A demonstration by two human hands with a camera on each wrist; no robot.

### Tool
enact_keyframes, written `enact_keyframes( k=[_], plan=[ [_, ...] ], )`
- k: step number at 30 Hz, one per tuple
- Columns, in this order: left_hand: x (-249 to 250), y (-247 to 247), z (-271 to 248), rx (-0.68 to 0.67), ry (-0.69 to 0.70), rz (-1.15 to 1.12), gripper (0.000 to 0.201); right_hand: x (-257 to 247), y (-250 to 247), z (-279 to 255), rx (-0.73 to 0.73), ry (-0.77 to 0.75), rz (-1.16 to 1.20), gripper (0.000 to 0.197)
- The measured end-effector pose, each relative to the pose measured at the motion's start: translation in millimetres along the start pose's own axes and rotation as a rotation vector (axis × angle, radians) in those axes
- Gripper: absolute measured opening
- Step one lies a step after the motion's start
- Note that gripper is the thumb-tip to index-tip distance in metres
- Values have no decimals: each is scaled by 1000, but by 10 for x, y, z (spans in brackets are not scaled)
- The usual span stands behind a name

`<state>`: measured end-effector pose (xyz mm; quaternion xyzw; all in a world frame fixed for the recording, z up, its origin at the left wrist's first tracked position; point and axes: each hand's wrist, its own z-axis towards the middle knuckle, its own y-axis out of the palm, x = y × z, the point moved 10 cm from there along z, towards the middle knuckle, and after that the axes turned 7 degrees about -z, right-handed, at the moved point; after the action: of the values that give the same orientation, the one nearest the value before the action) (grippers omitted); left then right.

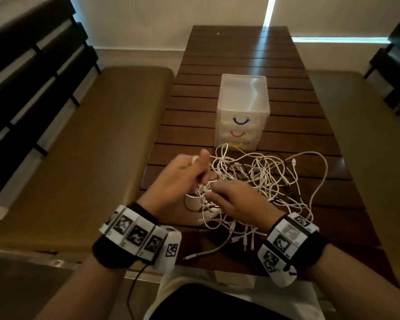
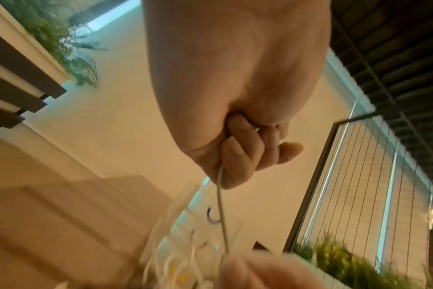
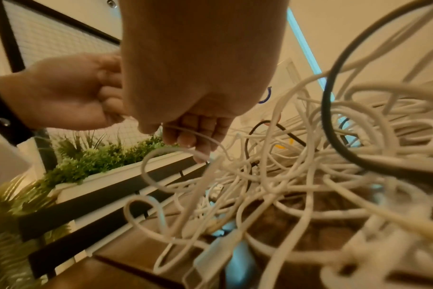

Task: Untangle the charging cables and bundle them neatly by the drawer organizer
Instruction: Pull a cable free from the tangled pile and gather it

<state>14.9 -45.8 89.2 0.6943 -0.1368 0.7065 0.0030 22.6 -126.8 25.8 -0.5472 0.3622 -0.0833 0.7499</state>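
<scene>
Closest to me, my left hand (image 1: 183,179) is curled tight around one thin white cable (image 2: 221,215), fist up with the thumb sticking out, and the strand runs from it down toward my right hand (image 1: 236,202). The right hand is low on the near edge of the messy tangle of white and black charging cables (image 1: 259,188), fingers bent down and pinching a white strand. That pile is sprawled loose on the dark brown slatted wooden table (image 1: 286,107), with a few plug ends trailing off toward me. Just past it, touching the far loops, is the small translucent plastic drawer organizer (image 1: 243,112) with three stacked drawers shut: blue handle on top, orange-red in the middle, yellow at the bottom. Can't make out anything inside through the plastic.
</scene>
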Motion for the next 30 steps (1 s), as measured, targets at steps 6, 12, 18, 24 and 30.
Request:
enact_keyframes(
  k=[6,12,18,24,30],
  plan=[
    [493,-287,-23,164,131,-89,55,241,-172,133,47,112,174,36],
    [-207,76,69,58,2,527,42,349,-159,174,10,231,112,40],
    [-173,5,73,151,10,801,40,200,-400,207,120,157,-39,29],
    [179,-164,-72,200,194,602,37,158,-314,85,103,162,184,49],
    [368,-699,-290,516,263,-383,46,397,-357,15,196,257,341,47]
  ],
)
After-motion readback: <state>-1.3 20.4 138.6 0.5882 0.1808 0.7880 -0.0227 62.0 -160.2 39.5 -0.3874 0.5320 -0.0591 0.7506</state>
